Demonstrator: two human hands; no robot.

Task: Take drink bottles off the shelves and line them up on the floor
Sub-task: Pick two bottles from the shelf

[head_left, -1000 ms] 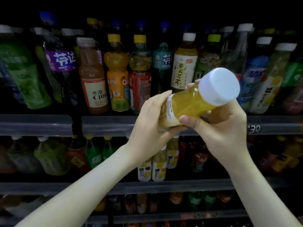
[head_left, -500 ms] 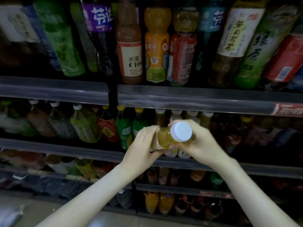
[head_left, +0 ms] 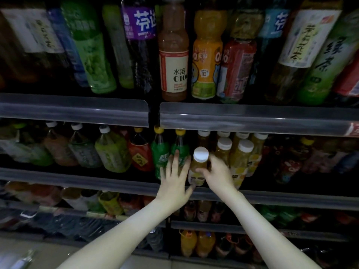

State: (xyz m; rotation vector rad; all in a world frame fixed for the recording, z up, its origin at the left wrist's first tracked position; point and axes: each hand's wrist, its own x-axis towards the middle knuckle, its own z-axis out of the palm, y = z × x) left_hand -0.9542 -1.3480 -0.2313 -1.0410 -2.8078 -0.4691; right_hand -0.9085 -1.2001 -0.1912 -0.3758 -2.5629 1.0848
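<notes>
A small yellow juice bottle (head_left: 198,166) with a white cap stands upright at the front of the middle shelf (head_left: 81,180). My right hand (head_left: 216,172) grips its body from the right side. My left hand (head_left: 175,176) is spread beside it on the left, fingers straight, fingertips against a green soda bottle (head_left: 162,154); its thumb lies near the juice bottle's base. Several matching white-capped yellow bottles (head_left: 240,158) stand just right of the held one.
The top shelf (head_left: 252,117) carries tall tea, juice and soda bottles. The middle shelf holds green and orange tea bottles at the left. Lower shelves hold more bottles. A strip of pale floor (head_left: 48,255) shows at bottom left.
Both hands carried the tilted yellow bottle down from the top shelf level to the middle shelf. It now stands upright there, and my left hand has let go and spread open.
</notes>
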